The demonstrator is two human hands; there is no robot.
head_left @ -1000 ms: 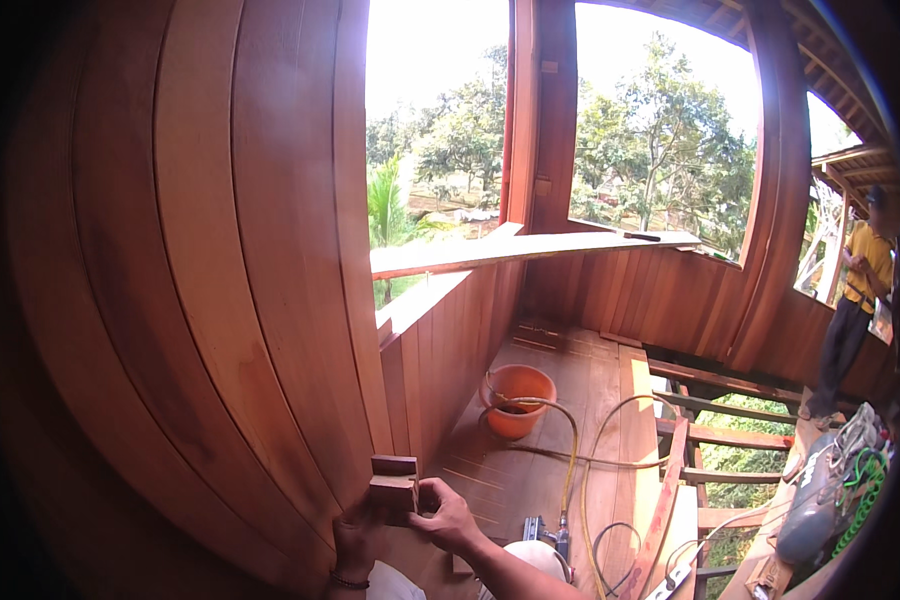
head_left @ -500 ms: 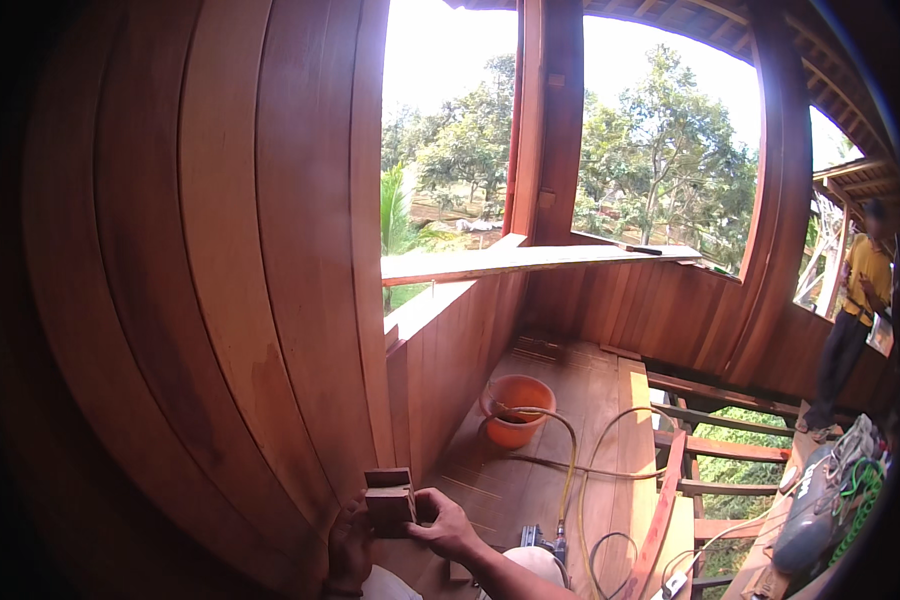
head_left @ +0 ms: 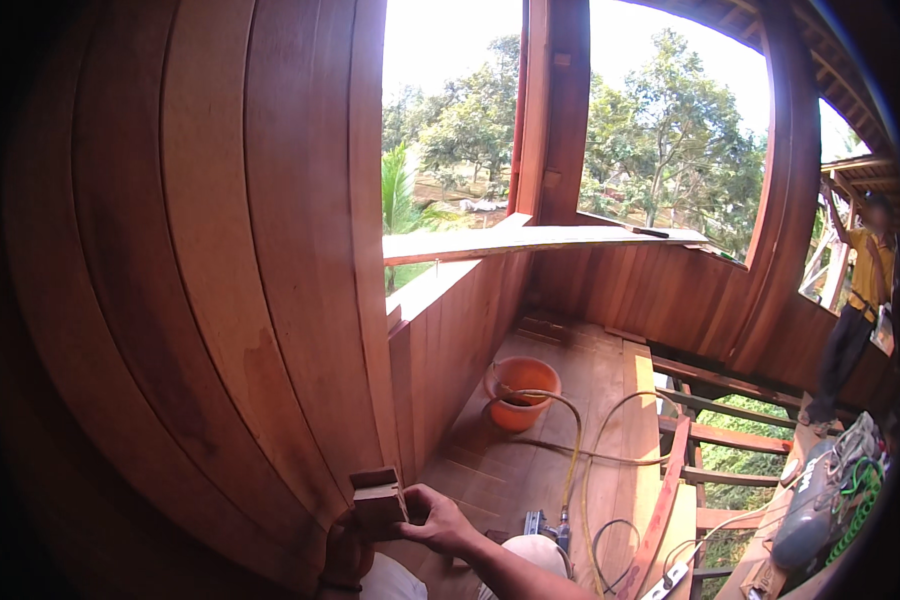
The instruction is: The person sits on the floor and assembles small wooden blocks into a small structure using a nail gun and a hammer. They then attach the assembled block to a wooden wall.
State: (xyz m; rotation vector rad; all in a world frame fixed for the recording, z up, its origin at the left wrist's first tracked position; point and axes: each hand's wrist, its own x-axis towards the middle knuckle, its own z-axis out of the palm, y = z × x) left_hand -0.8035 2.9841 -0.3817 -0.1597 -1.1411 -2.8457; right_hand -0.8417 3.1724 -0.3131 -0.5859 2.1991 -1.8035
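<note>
A short brown wooden block (head_left: 378,508) with a stepped top is held low in front of the plank wall. My right hand (head_left: 438,522) pinches its right side between thumb and fingers. On the lower left side of the block is my left hand (head_left: 346,548), closed against it; its fingers are in shadow and partly hidden by the block. Beside my right forearm, near my knee, a nail gun-like tool (head_left: 536,524) stands on the floor with a hose joined to it.
An orange bucket (head_left: 520,412) with a yellow hose (head_left: 576,440) stands ahead. To the right, open floor joists (head_left: 735,435) show greenery below. A power strip (head_left: 666,582) and a dark compressor tank (head_left: 802,520) lie near. A long board (head_left: 530,240) spans the window openings. A person in yellow (head_left: 860,270) stands far right.
Both hands still hold the block, which sits slightly further left in the picture. The view has shifted a little. The person at the far right has raised an arm.
</note>
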